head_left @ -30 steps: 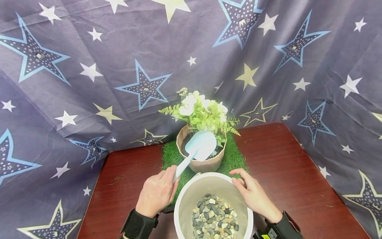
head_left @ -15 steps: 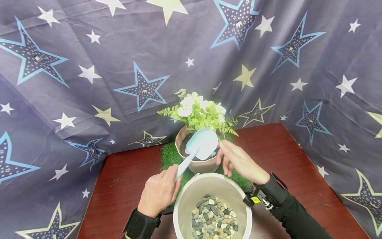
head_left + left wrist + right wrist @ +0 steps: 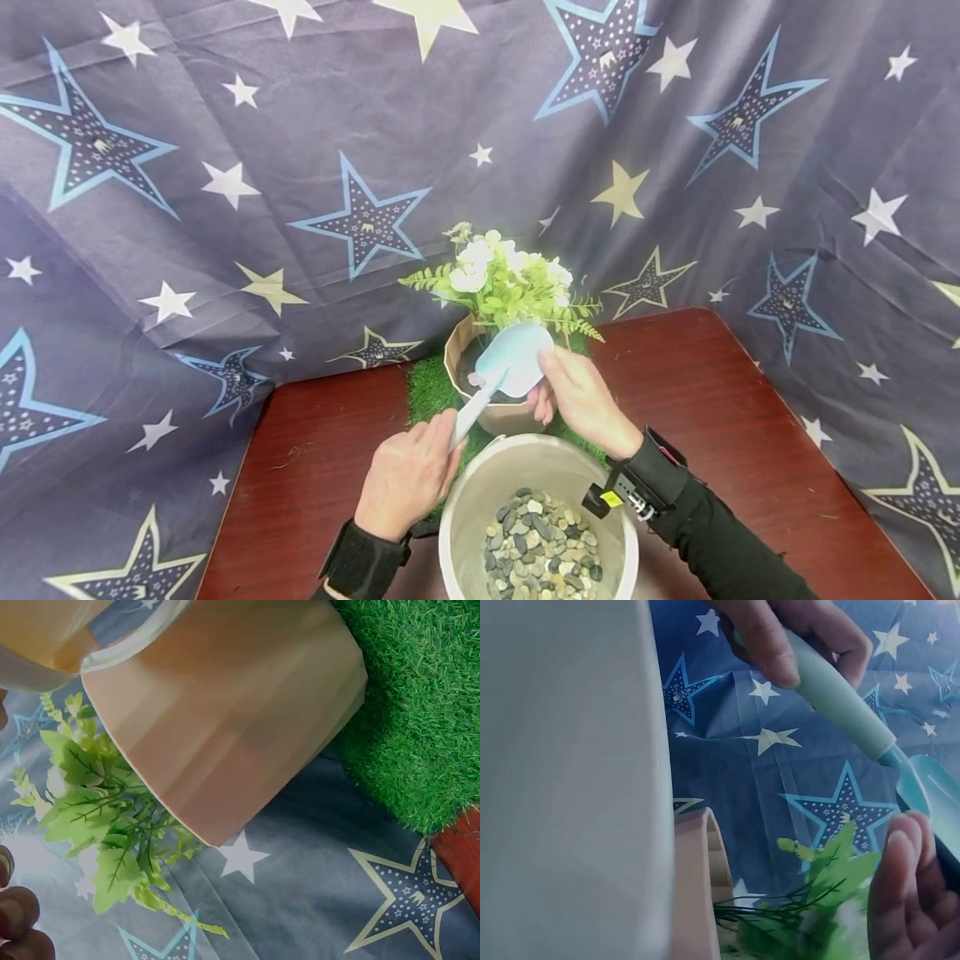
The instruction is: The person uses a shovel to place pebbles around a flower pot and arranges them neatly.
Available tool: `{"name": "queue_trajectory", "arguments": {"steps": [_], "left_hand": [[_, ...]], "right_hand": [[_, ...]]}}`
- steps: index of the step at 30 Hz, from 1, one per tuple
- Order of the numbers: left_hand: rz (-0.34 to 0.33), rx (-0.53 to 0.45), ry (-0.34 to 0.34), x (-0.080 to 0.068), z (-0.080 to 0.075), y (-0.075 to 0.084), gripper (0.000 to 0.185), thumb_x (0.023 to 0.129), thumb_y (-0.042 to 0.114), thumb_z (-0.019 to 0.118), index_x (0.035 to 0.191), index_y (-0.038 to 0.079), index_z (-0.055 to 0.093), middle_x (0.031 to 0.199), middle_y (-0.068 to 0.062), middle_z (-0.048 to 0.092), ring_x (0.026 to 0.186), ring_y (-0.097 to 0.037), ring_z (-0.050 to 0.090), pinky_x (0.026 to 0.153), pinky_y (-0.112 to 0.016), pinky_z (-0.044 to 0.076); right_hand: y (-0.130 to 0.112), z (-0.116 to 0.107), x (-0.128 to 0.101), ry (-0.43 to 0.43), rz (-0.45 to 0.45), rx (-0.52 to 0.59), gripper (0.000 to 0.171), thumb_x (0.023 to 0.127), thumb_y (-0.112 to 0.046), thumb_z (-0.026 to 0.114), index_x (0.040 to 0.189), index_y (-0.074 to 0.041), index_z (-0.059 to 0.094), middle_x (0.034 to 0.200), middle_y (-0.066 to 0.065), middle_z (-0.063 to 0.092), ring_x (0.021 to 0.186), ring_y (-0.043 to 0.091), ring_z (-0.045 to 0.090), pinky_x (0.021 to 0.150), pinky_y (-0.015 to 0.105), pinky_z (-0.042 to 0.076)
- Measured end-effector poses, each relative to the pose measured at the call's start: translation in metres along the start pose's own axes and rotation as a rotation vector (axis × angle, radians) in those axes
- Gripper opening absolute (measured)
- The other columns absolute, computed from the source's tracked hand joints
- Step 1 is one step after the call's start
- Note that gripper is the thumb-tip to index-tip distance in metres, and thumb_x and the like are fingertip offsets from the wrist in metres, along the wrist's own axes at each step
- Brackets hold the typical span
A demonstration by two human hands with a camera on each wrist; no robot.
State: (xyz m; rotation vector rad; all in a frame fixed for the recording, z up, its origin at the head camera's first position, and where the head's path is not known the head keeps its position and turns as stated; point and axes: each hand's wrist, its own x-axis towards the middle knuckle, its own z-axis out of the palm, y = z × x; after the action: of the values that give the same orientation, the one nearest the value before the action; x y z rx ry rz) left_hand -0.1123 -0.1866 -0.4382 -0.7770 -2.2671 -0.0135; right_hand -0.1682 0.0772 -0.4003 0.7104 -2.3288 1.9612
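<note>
The small light-blue plastic scoop (image 3: 512,360) hangs just over the tan paper-look flower pot (image 3: 480,392), with its bowl tipped toward the white flowers and green ferns (image 3: 501,283). The left hand (image 3: 408,477) has its fingers curled round the scoop's pale handle, near the end. The right hand (image 3: 581,400) lies flat and loose against the side of the scoop's bowl, touching it and holding nothing. It looks like stones are being tipped or brushed out of the scoop into the pot; I cannot tell if any stones are left in it. The next move likely needs a slow tilt, so nothing falls past the pot's rim. The pot stands on a square mat of fake green grass (image 3: 431,387). Just in front of it, very close, is the round white bucket of grey pebbles (image 3: 536,546). There is little room between pot and bucket. The dark red wooden table (image 3: 720,417) has bare room to the left and right. The starry blue cloth (image 3: 225,167) hangs close behind.
</note>
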Motion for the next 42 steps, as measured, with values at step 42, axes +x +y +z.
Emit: {"name": "queue_trajectory", "arguments": {"steps": [42], "left_hand": [[-0.385,-0.602,-0.170,0.051,-0.005,-0.021,0.020,0.107,0.032,0.051,0.116,0.022,0.066,0.080,0.011,0.063,0.064,-0.003,0.051,0.062,-0.026,0.042]], "right_hand": [[-0.043,-0.052,0.048,-0.163,-0.578,-0.896,0.024,0.106,-0.024,0.056,0.082,-0.018,0.054,0.069,-0.006,0.039,0.060,0.009,0.041,0.061,0.029,0.039]]}}
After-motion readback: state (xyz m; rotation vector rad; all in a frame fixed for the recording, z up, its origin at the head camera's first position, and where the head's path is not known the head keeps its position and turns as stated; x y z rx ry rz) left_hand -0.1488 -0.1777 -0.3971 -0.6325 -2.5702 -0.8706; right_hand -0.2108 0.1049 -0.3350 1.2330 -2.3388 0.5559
